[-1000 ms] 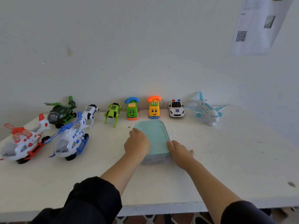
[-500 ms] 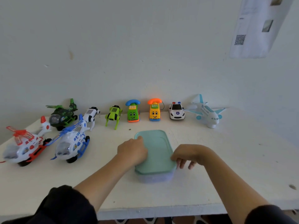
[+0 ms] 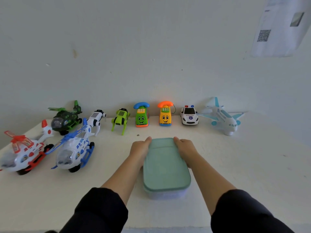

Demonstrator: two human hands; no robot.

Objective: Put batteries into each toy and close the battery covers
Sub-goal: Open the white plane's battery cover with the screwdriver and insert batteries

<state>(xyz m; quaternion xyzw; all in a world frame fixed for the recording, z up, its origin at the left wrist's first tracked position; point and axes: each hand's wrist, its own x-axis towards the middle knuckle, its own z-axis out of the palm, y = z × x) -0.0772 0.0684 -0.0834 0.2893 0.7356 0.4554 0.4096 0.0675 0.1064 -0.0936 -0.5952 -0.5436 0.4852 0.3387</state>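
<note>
Hands (image 3: 140, 148) (image 3: 186, 148) gripping rounded-rectangular green-lidded plastic box (image 3: 165, 167)

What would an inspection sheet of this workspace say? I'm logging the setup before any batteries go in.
Surface: white table, small dark speck behind the box.
Job's things: green-lidded box, lid on; contents hidden. Toys along the wall: three helicopters, red, blue, green camouflage; white robot dog; green robot dog; green phone car; yellow phone car; police car; airplane. No batteries visible.
Clutter: nothing seen.
Grippers: left hand and right hand grip the box's far corners.
Cables: thin cord on the yellow phone car.
Surroundings: white wall; paper with QR code upper right.
</note>
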